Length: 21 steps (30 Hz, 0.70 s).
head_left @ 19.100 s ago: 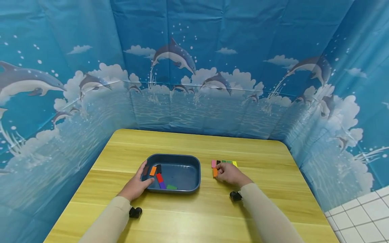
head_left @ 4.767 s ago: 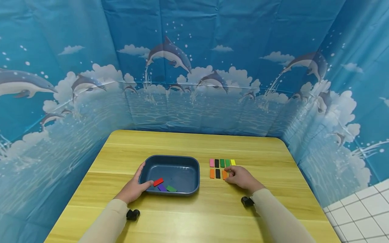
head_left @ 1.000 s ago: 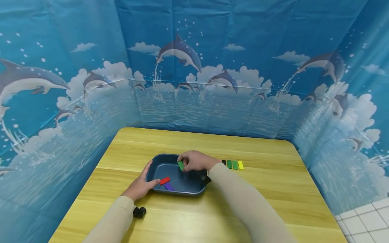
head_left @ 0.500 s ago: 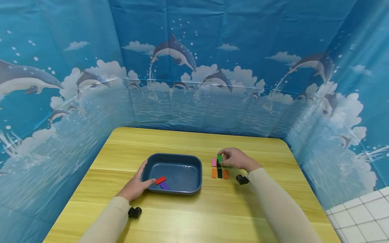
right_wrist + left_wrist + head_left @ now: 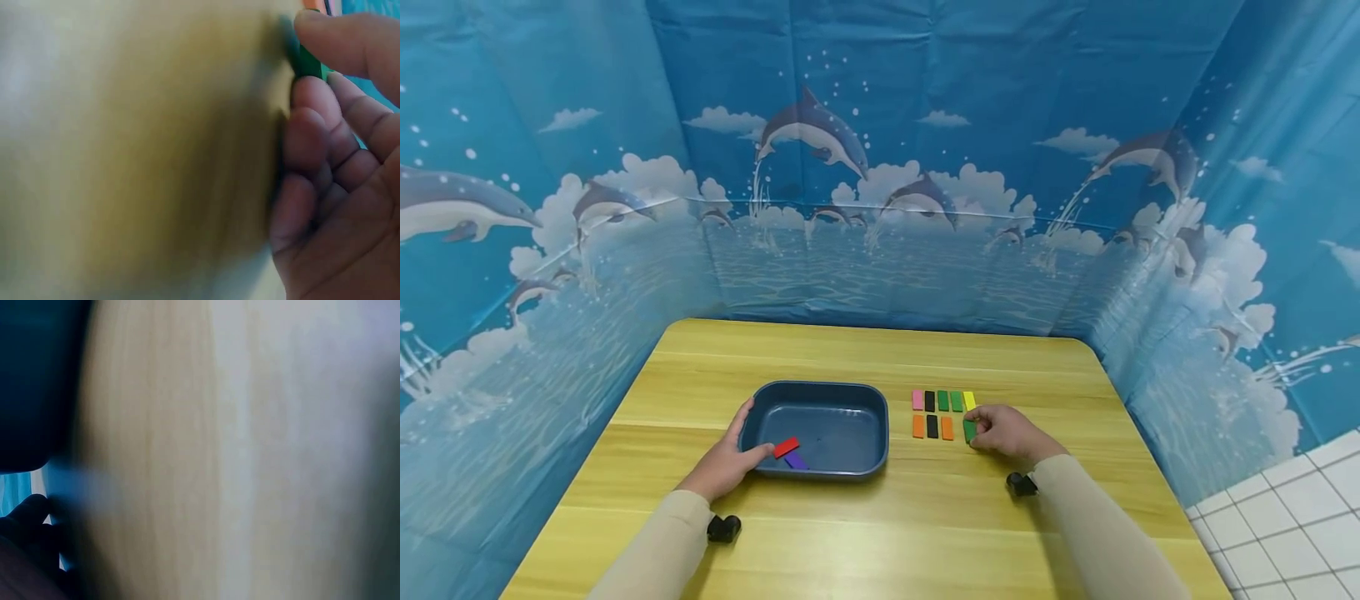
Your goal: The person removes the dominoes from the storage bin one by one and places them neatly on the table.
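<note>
My left hand [image 5: 726, 461] grips the left end of a dark blue tray [image 5: 883, 425], thumb over the near rim and fingers along the outer side. A red block [image 5: 786, 447] and a purple block [image 5: 795, 460] lie inside near that thumb. On the right, my right hand [image 5: 1009, 433] pinches a small flat green block [image 5: 970, 431] between thumb and fingertips, at the right end of the front row. The right wrist view shows the same thumb [image 5: 350, 47] against the green edge. To its left are an orange block [image 5: 918, 427], a black block [image 5: 932, 427] and another orange block [image 5: 947, 428].
Behind the front row runs a back row: a pink block [image 5: 917, 400], a black block [image 5: 929, 401], two green ones and a yellow block [image 5: 969, 401]. All stand on a wooden table [image 5: 850, 533]. A dolphin-print curtain [image 5: 880, 267] borders its back and sides.
Since about a second ago, my right hand has carried the green block out of the tray, rightward past the back row, and down to the front row's right end. My left hand stays on the tray.
</note>
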Available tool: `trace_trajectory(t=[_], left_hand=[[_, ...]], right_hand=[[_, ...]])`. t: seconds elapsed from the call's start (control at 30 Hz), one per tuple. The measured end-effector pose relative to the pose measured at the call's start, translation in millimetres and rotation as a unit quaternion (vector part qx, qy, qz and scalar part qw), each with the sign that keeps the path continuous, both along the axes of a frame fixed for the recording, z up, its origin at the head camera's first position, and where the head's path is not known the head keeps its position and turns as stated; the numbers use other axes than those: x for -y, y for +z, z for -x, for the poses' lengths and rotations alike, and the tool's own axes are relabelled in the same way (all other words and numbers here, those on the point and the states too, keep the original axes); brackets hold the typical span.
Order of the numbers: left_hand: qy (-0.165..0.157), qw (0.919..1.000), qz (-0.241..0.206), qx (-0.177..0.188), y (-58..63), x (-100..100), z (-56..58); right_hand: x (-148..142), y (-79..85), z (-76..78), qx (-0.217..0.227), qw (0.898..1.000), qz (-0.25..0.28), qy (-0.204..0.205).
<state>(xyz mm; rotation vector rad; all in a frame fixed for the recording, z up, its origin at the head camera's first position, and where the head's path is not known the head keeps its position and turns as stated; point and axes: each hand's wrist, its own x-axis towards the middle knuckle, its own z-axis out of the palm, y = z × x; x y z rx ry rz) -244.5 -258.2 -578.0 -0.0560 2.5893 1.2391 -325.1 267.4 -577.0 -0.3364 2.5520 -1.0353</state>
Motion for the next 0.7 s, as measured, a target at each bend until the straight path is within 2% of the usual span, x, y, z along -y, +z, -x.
trace_trajectory(t=[0.1, 0.37, 0.7], left_hand=[[0.000, 1.0000, 0.002, 0.000, -0.5, -0.3, -0.2], [0.005, 1.0000, 0.004, -0.001, 0.2, -0.2, -1.8], [0.005, 1.0000, 0.002, 0.000, 3.6, -2.3, -2.1]], right_hand=[[2.4, -6.3, -1.8, 0.007, 1.000, 0.011, -0.019], [8.1, -10.8, -1.6, -0.017, 1.000, 0.010, -0.018], [-0.4, -10.5, -4.4, 0.015, 0.998, 0.059, -0.031]])
